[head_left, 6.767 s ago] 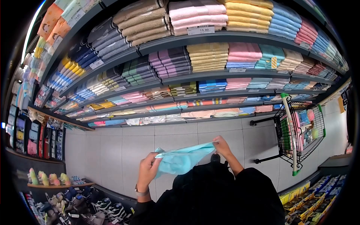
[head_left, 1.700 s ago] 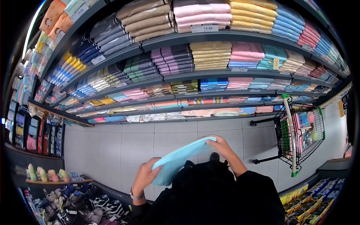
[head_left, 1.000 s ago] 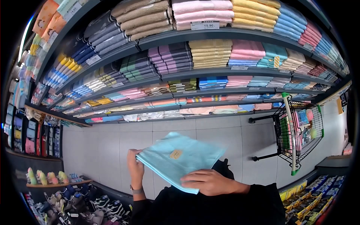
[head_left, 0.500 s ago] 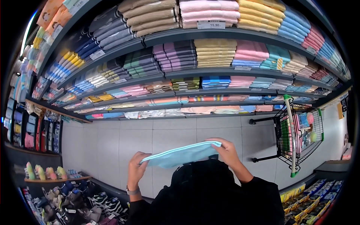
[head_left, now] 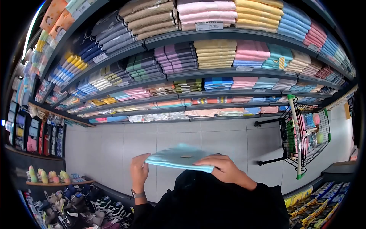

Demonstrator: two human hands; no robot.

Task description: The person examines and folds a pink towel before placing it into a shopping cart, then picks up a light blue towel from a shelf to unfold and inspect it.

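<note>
A folded light-blue towel [head_left: 173, 155] is held out in front of my body, its upper face showing a small pale tag. My left hand [head_left: 140, 168] pinches its left edge and wears a band at the wrist. At the right end, my right hand [head_left: 225, 170] grips the near corner, with fingers over the top of the cloth. Beyond the towel stand shelves holding folded towels in many colours, among them a yellow stack [head_left: 214, 53] and a teal stack [head_left: 279, 56].
A wire shopping cart [head_left: 305, 135] with goods inside stands on the right. Shoes [head_left: 76, 206] fill a display at lower left, beside a small ledge with colourful items [head_left: 47, 174]. Yellow-edged packages [head_left: 318, 204] lie at lower right. Grey tiled floor [head_left: 225, 137] runs between the shelves.
The towel has tilted so its upper face and tag now show. My right hand has moved down and closer to my body, its fingers now over the cloth; my left hand has barely moved.
</note>
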